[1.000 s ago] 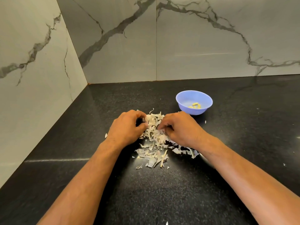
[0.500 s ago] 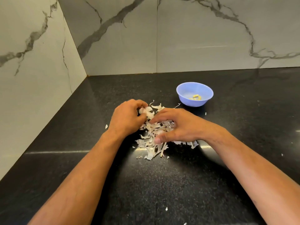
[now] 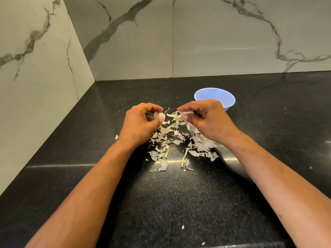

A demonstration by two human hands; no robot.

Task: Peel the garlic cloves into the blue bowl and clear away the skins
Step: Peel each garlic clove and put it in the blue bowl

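A speckled black stone countertop (image 3: 179,203) runs into a corner of grey-veined white marble walls (image 3: 125,42). Raised just above it, the left hand (image 3: 139,122) grips a pale, partly skinned garlic clove (image 3: 159,116) between thumb and curled fingers, while the right hand (image 3: 207,119) pinches a thin strip of papery skin (image 3: 180,114) at its fingertips. Beneath and between both hands lies a loose heap of whitish garlic skins (image 3: 172,140). The round blue plastic bowl (image 3: 215,97) sits just behind the right hand, its contents hidden from view.
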